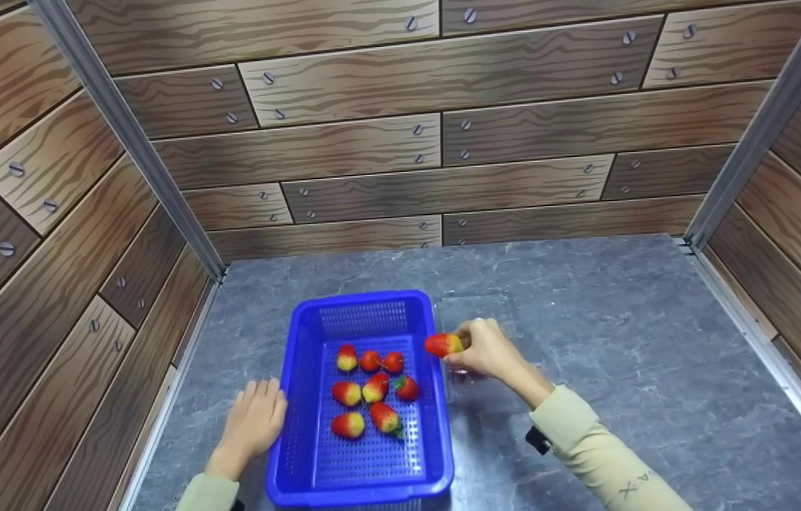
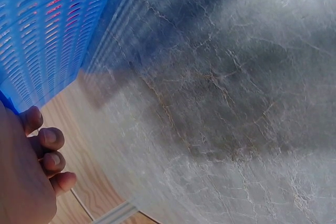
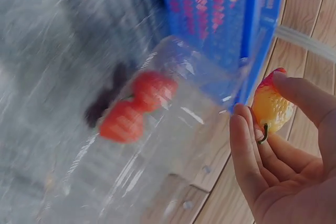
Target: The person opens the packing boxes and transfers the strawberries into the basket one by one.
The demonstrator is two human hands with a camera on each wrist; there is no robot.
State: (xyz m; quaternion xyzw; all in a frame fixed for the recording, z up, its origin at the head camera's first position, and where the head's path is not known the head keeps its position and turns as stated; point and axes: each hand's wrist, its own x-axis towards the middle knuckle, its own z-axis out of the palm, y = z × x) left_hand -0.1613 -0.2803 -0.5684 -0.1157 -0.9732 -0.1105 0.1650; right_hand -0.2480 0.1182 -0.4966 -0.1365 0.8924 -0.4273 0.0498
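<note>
My right hand (image 1: pixel 489 351) pinches a red-and-yellow fruit (image 1: pixel 442 345) over the right rim of a blue basket (image 1: pixel 300 454). In the right wrist view, the held fruit (image 3: pixel 273 106) shows a short green stem, with thumb and fingers on either side of it. Inside the basket lie several red-and-yellow fruits (image 1: pixel 348 425), a pair of round red fruits (image 1: pixel 371 361) and a small red fruit with a green top (image 1: pixel 406 388). Beside the basket's left wall, my left hand (image 1: pixel 251 419) holds nothing, its fingers extended near the rim; whether they touch it I cannot tell.
A clear plastic container (image 1: pixel 478 301) stands just right of the basket, with two red fruits (image 3: pixel 139 106) visible through its wall. Wood-patterned panels (image 1: pixel 372 142) enclose the grey marbled table (image 1: pixel 620 341) at the back and both sides.
</note>
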